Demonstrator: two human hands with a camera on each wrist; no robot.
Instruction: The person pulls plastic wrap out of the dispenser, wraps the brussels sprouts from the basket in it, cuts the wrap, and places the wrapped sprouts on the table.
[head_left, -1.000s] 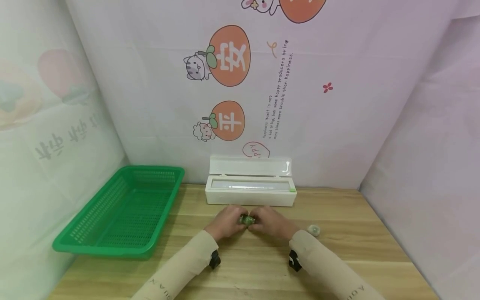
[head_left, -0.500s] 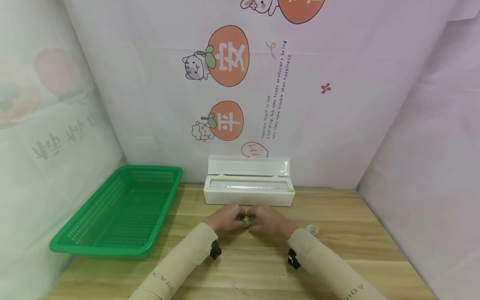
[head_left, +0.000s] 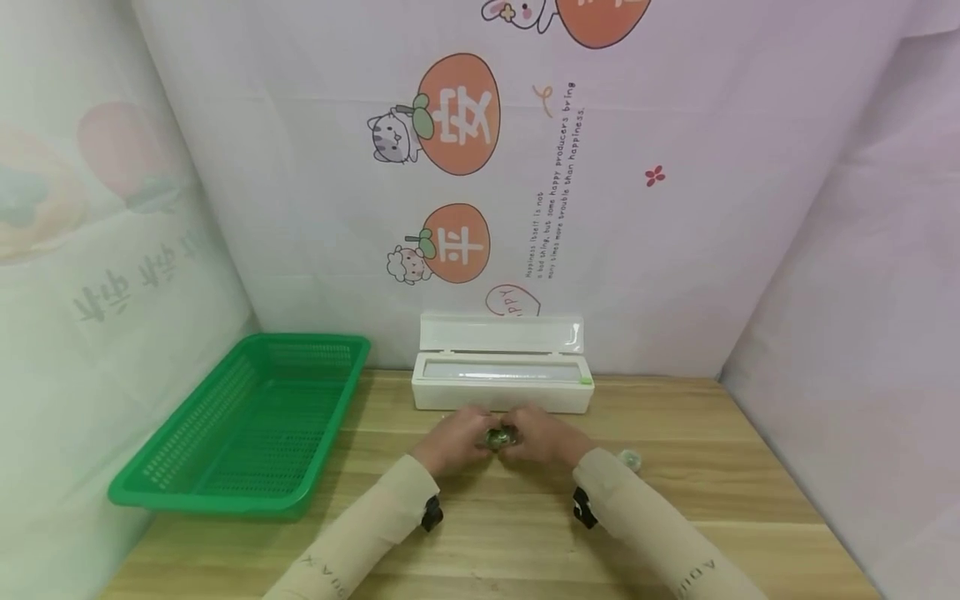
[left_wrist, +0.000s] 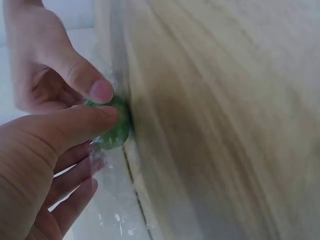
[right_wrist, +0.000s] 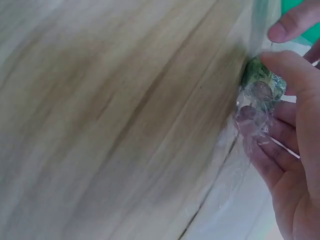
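Note:
Both hands meet at the middle of the table, in front of a white cling film dispenser [head_left: 502,392] with its clear lid raised. Between them is a small round green piece [head_left: 497,439] in crinkled cling film; its exact kind I cannot tell. My left hand [head_left: 459,439] pinches it from the left, thumb on top in the left wrist view. From the other side my right hand [head_left: 542,435] grips it, fingers under the loose cling film [right_wrist: 250,117] in the right wrist view. Fingers hide part of the green piece [left_wrist: 117,125].
A green plastic basket [head_left: 300,467] stands at the left of the wooden table [head_left: 510,550]. Beside the right sleeve lies another small film-wrapped piece [head_left: 630,459]. A printed white cloth [head_left: 600,250] hangs behind, and pale cloth walls flank both sides.
The hands stay at the same spot, and their fingers shift around the green piece, turning it and working the film. The basket and dispenser have not moved.

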